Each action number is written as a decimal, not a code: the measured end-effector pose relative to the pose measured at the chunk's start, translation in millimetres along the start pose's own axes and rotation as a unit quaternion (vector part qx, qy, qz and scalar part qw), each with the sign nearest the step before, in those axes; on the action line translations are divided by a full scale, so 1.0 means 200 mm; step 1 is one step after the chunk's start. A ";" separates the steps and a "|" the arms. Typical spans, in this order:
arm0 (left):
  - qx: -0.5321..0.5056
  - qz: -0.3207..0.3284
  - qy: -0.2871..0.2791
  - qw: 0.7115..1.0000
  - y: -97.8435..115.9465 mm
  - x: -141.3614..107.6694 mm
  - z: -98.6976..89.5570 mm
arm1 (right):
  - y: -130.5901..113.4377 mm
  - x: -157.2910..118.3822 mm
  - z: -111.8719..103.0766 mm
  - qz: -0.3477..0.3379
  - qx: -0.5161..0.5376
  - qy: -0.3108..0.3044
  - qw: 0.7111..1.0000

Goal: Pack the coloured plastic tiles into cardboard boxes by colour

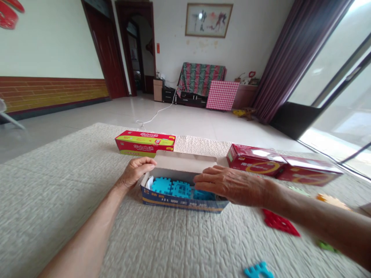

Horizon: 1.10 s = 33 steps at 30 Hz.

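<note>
A long dark blue cardboard box [182, 205] lies on the mat in front of me with its lid flap [185, 161] raised at the back. Inside it, light blue interlocking plastic tiles [181, 189] with notched edges sit in a row. My left hand [137, 172] is closed at the box's back left corner, thumb and fingers pinching its edge. Over the right part of the box reaches my right hand [220, 183], its fingers bent and together above the blue tiles. Whatever is under those fingertips is hidden.
A red and yellow-green box [145, 143] stands behind on the mat [87, 170]. Two dark red boxes [256, 159] are at the right. Loose tiles lie right: red [279, 223], orange [332, 200] and blue [259, 270]. A white cable [158, 112] crosses the floor.
</note>
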<state>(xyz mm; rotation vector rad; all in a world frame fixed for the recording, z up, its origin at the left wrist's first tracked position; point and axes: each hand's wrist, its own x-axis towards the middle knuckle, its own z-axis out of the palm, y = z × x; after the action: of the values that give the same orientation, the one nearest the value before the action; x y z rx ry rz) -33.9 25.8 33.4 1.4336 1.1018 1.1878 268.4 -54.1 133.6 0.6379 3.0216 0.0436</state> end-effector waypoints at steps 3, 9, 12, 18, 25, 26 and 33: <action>0.000 0.001 -0.001 1.000 -0.01 0.01 0.00 | 0.00 -0.02 0.00 0.009 -0.003 0.005 1.000; 0.001 0.000 -0.003 1.000 -0.02 0.01 -0.01 | 0.00 -0.03 0.00 0.067 0.051 0.007 0.996; 0.001 0.003 -0.002 1.000 -0.01 0.01 -0.01 | -0.02 -0.02 0.02 0.091 0.073 -0.008 0.993; -0.007 -0.005 0.001 1.000 -0.01 0.01 -0.01 | -0.07 -0.04 0.05 0.146 0.087 -0.010 0.985; -0.024 -0.057 0.013 0.998 -0.01 0.00 -0.05 | 0.01 -0.26 0.02 0.266 0.071 0.194 0.942; -0.029 -0.069 0.015 0.997 -0.01 0.00 -0.05 | 0.04 -0.30 0.04 0.309 0.061 0.207 0.927; -0.041 -0.082 0.035 0.995 -0.01 -0.02 -0.04 | 0.21 -0.45 0.34 0.402 0.083 0.079 0.909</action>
<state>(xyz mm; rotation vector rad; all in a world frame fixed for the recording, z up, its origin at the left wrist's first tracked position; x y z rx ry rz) -43.2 22.7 30.9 1.2235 1.1817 1.1584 370.9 -50.7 71.2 1.9209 2.6711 -0.1372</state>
